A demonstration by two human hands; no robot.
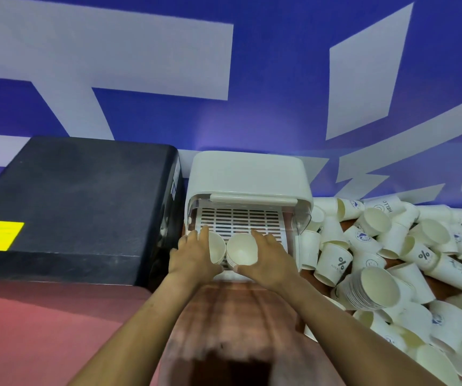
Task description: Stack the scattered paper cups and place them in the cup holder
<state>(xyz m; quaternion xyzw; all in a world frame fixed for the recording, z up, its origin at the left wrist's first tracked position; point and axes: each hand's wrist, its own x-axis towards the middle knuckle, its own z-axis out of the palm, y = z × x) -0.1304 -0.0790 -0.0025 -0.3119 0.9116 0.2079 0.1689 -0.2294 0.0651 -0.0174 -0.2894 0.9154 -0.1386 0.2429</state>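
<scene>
Nearest the camera the two forearms run forward over the reddish table (57, 330), and at their ends each hand holds a stack of cups lying on its side with the mouths facing back toward the person. The left hand (193, 254) curls round the left stack (216, 247), fingers over its top; the right hand (268, 260) wraps the right stack (241, 249), thumb under the rim and fingers along its far side. The two stacks touch, side by side, at the front lip of the holder (247, 185), whose clear lid is swung up so the slotted tray (241, 218) inside shows. The step in hand looks like sliding both stacks in onto that tray. To do it well, I would keep the stacks level and parallel to the tray's slots, push from the rims rather than squeeze the walls, since thin paper dents easily, and move both together so neither rolls across the other. The left stack sits close to the holder's left wall, so it wants a slight steer inward. Letting go should wait until the stacks rest flat on the tray. To the right, a heap of loose cups (419, 246) covers the table, with one more stack (371, 288) lying among them, so much of the task remains. Left of the holder stands a black machine (76, 196), and behind everything a blue and white wall (224, 65).
</scene>
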